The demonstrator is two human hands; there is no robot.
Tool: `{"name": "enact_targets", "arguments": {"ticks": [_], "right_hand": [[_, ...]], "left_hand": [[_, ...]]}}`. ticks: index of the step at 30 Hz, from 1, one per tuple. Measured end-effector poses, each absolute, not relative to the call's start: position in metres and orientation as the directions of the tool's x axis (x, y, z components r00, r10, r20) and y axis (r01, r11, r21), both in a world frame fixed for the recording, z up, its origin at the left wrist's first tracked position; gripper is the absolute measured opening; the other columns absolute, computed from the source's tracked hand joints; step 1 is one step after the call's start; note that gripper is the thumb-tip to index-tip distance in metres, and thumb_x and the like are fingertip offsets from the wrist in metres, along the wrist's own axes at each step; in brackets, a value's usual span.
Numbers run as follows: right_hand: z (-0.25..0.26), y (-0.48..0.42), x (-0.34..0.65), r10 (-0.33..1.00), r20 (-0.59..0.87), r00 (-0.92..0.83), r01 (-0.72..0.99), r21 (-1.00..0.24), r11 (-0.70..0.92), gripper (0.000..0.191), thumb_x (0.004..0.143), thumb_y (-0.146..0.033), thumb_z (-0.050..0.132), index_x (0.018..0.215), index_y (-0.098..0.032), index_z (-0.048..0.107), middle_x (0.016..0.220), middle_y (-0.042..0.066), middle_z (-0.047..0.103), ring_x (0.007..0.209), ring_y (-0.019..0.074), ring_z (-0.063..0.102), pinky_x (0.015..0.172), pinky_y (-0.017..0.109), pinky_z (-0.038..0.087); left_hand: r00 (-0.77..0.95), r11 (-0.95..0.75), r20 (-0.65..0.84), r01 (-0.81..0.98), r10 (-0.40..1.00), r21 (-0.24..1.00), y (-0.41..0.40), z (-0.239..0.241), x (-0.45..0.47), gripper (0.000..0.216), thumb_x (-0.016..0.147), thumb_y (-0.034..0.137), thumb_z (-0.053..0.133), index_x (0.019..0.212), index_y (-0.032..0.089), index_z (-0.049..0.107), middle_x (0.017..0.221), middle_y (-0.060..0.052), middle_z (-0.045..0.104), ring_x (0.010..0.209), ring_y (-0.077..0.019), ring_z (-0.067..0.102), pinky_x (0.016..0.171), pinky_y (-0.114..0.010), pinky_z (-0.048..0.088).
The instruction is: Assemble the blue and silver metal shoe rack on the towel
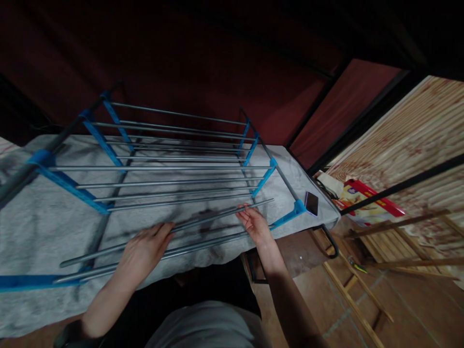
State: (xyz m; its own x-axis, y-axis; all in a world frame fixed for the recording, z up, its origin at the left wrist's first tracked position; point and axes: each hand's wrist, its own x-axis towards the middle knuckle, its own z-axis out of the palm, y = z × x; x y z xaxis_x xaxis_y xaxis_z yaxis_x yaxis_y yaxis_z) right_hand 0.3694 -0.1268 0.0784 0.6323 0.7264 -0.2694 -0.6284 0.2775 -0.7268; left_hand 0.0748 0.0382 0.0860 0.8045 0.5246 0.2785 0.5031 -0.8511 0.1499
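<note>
A loose grey metal tube (206, 219) slants across the near side of a rack, with both its ends free of the blue brackets. My left hand (148, 245) is closed over the tube left of its middle. Nearer its right end, my right hand (255, 225) pinches it between thumb and fingers. The rack (199, 168) lies on its side, with grey rods running between blue plastic brackets. Below my hands, more rods (203, 246) run along the nearest tier, between the left blue bracket (32, 282) and the right blue bracket (290, 215).
A grey cloth (21, 241) covers the table under the rack. A phone (311, 203) lies at the table's right end. Beyond it are a red and yellow box (369, 203), a wooden frame (353, 290) and green-handled pliers (357, 265) on the floor. A dark red panel (199, 58) stands behind.
</note>
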Motion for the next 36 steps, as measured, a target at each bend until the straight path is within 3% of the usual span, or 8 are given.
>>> {"name": "enact_targets", "arguments": {"ticks": [9, 14, 21, 28, 31, 36], "right_hand": [[0.076, -0.114, 0.358, 0.741, -0.296, 0.602, -0.636, -0.739, 0.222, 0.012, 0.078, -0.021, 0.074, 0.088, -0.022, 0.067, 0.092, 0.001, 0.076, 0.091, 0.0167, 0.072, 0.095, 0.036, 0.059], [0.074, -0.1, 0.343, 0.773, -0.324, 0.546, -0.673, -0.719, 0.174, 0.01, 0.081, -0.015, 0.069, 0.087, -0.023, 0.067, 0.092, 0.0, 0.077, 0.092, 0.0151, 0.073, 0.101, 0.037, 0.057], [0.089, -0.079, 0.311, 0.822, -0.27, 0.501, -0.686, -0.703, 0.187, 0.016, 0.076, -0.021, 0.077, 0.091, -0.022, 0.07, 0.093, 0.001, 0.078, 0.098, 0.0174, 0.073, 0.104, 0.039, 0.056], [0.121, -0.072, 0.279, 0.871, -0.071, 0.485, -0.468, -0.863, 0.191, 0.022, 0.085, -0.034, 0.069, 0.105, -0.025, 0.066, 0.109, -0.002, 0.075, 0.109, 0.016, 0.068, 0.106, 0.037, 0.052], [0.132, -0.067, 0.274, 0.864, 0.026, 0.502, -0.328, -0.919, 0.218, 0.026, 0.089, -0.039, 0.065, 0.109, -0.024, 0.065, 0.111, -0.001, 0.074, 0.111, 0.0166, 0.066, 0.103, 0.035, 0.052], [0.157, -0.068, 0.285, 0.806, 0.217, 0.551, -0.034, -0.959, 0.282, 0.03, 0.092, -0.042, 0.061, 0.115, -0.023, 0.062, 0.107, 0.002, 0.074, 0.104, 0.0185, 0.065, 0.099, 0.035, 0.05]], "left_hand": [[0.81, -0.846, 0.255, 0.479, 0.528, 0.233, 0.035, 0.092, 0.093, 0.039, 0.102, 0.036, 0.033, 0.109, 0.02, 0.067, 0.097, -0.008, 0.074, 0.084, -0.0238, 0.068, 0.08, -0.037, 0.05], [0.77, -0.815, 0.267, 0.546, 0.579, 0.194, 0.045, 0.093, 0.094, 0.037, 0.1, 0.03, 0.036, 0.11, 0.017, 0.069, 0.1, -0.012, 0.074, 0.095, -0.0294, 0.068, 0.088, -0.044, 0.047], [0.726, -0.76, 0.226, 0.618, 0.649, 0.2, 0.055, 0.085, 0.088, 0.039, 0.099, 0.031, 0.038, 0.117, 0.013, 0.068, 0.107, -0.015, 0.075, 0.099, -0.0339, 0.069, 0.092, -0.048, 0.048], [0.711, -0.751, 0.25, 0.647, 0.657, 0.133, 0.04, 0.095, 0.107, 0.036, 0.102, 0.032, 0.039, 0.12, 0.019, 0.067, 0.105, -0.012, 0.076, 0.091, -0.0282, 0.071, 0.084, -0.04, 0.054], [0.687, -0.734, 0.262, 0.653, 0.678, 0.187, 0.035, 0.1, 0.117, 0.035, 0.101, 0.032, 0.04, 0.12, 0.02, 0.067, 0.105, -0.01, 0.076, 0.09, -0.0265, 0.072, 0.082, -0.037, 0.054], [0.636, -0.736, 0.371, 0.594, 0.677, 0.325, 0.031, 0.103, 0.12, 0.035, 0.1, 0.037, 0.047, 0.128, 0.02, 0.062, 0.123, -0.011, 0.071, 0.107, -0.0272, 0.069, 0.092, -0.039, 0.055]]}}
